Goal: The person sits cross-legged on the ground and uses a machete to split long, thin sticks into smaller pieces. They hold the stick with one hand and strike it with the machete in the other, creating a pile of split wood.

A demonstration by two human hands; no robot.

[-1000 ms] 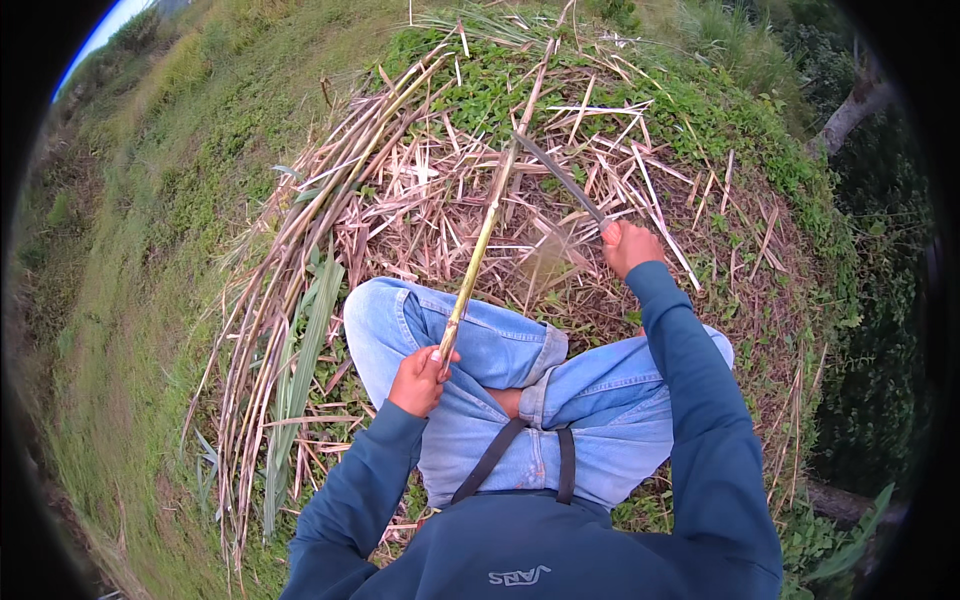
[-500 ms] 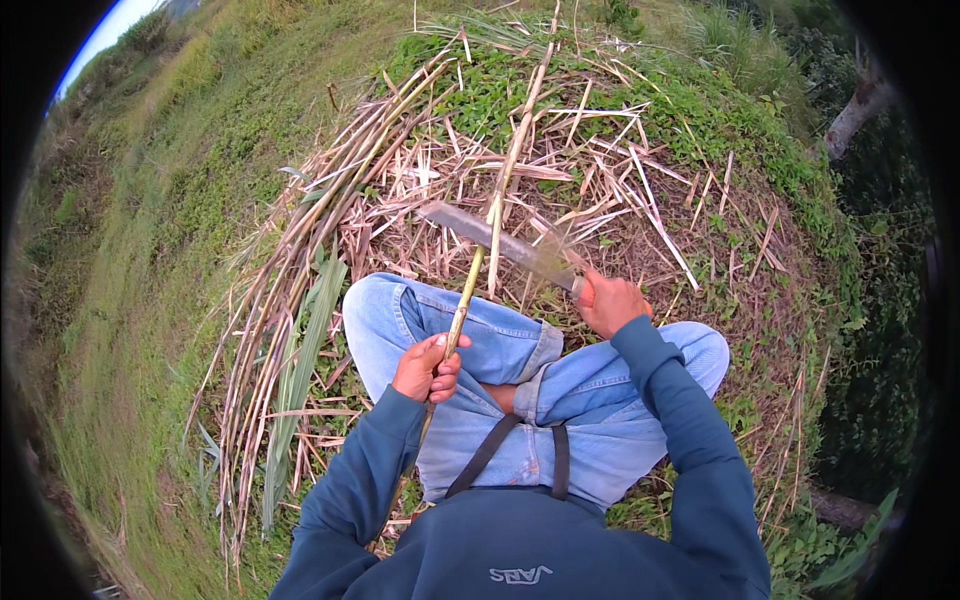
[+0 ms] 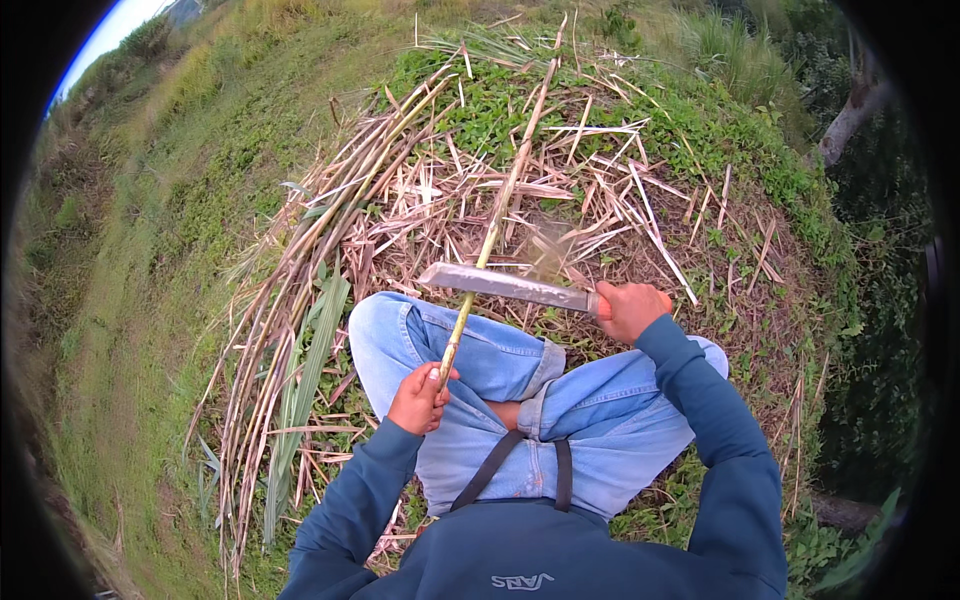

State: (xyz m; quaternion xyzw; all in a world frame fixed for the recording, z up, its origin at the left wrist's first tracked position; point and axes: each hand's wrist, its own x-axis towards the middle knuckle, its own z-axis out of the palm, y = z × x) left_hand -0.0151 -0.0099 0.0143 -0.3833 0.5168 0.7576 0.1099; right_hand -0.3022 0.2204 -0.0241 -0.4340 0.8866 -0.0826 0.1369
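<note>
My left hand (image 3: 420, 398) is closed round the near end of a long, thin cane stalk (image 3: 508, 190). The stalk runs away from me over the litter, yellow-green near my hand and browner farther off. In my right hand (image 3: 636, 310) is the orange handle of a machete (image 3: 520, 286). Its broad, squared-off blade lies almost level across the stalk, over my left knee. Whether the edge touches the stalk, I cannot tell.
Dry husk strips (image 3: 600, 215) litter the ground ahead. At left lies a long heap of stalks (image 3: 325, 235), with a wide green leaf (image 3: 305, 390) beside it. My crossed legs in jeans (image 3: 470, 335) are close under the blade. Grass slopes away left; a trunk (image 3: 858, 110) stands far right.
The machete has swung from a slant to nearly level, its tip coming nearer to me. My right hand has shifted slightly right. A pale strip beside the stalk no longer shows.
</note>
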